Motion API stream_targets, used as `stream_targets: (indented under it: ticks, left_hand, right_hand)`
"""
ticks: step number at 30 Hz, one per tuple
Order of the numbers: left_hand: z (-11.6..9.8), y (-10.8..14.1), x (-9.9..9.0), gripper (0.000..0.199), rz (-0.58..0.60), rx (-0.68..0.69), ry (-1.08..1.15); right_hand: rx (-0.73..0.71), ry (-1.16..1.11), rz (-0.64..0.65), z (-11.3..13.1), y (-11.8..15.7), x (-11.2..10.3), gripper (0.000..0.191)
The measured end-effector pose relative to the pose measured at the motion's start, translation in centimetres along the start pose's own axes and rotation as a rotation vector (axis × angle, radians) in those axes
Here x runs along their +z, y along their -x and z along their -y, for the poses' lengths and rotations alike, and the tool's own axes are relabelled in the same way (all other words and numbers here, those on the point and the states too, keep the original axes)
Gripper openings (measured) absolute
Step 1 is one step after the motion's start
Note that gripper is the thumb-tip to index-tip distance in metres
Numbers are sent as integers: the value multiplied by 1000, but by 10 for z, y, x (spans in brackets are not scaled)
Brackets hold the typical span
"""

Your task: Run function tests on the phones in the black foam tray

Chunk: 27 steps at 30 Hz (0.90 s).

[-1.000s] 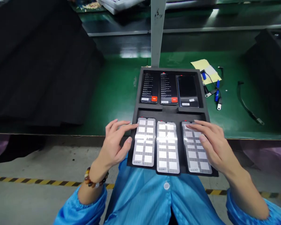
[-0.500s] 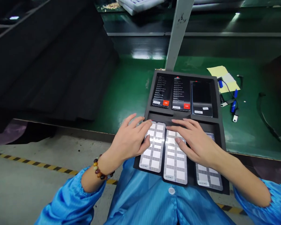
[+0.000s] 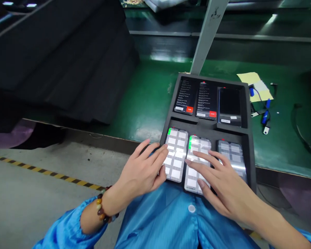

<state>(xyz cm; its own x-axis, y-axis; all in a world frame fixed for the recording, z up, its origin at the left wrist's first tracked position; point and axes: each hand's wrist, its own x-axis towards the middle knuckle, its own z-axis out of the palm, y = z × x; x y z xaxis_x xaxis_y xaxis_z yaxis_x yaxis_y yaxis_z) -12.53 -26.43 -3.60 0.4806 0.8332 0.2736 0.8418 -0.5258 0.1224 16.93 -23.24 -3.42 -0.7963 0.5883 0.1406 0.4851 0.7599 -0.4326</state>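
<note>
A dark tray (image 3: 206,126) holds several phones in two rows. In the near row, the left phone (image 3: 177,155) and the middle phone (image 3: 194,173) show a white-and-grey grid with a green strip at the upper left. My left hand (image 3: 143,169) has its index fingertip on the left edge of the left phone, fingers stretched out. Over the middle phone spreads my right hand (image 3: 223,183), its index fingertip at that screen's left edge. The right phone (image 3: 230,152) shows a plain grid and is partly covered by my right hand.
Two far-row phones (image 3: 186,95) show dark text screens with red boxes; a third (image 3: 229,105) is black. Yellow paper (image 3: 254,77) and blue-marked cables (image 3: 265,112) lie right of the tray on the green bench (image 3: 134,110). Black cloth (image 3: 75,69) hangs at left.
Both hands have moved down the near-row screens. Green strips have appeared at the upper left of the left and middle phones. The whole view has shifted slightly.
</note>
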Motion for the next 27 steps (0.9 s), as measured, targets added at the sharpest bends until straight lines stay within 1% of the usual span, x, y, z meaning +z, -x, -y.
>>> stream_targets:
  ticks: [5,8,12,15,18,21,24,27]
  left_hand:
    - [-3,27,-2,36,-104,38,80]
    - [-3,41,-1,40,-173,88,120]
    - [-2,54,2,48,-243,136,138]
    - [-1,61,4,42,-279,155,164]
    - [0,63,5,36,-295,171,183]
    - [-1,61,6,36,-287,188,205]
    - [-2,52,8,36,-269,230,250]
    - [-4,39,12,33,-257,317,292]
  right_hand:
    - [-65,-12,-22,15,14,7,48]
    - [-82,-36,-77,22,20,12,46]
    - [-142,-50,-135,30,25,16,42]
    - [-150,-60,-170,33,26,18,40]
    - [-156,-46,-167,35,26,18,40]
    - [-146,-49,-171,35,31,16,40]
    - [-100,-59,-189,32,44,14,41]
    - [-70,-13,-143,27,64,12,45]
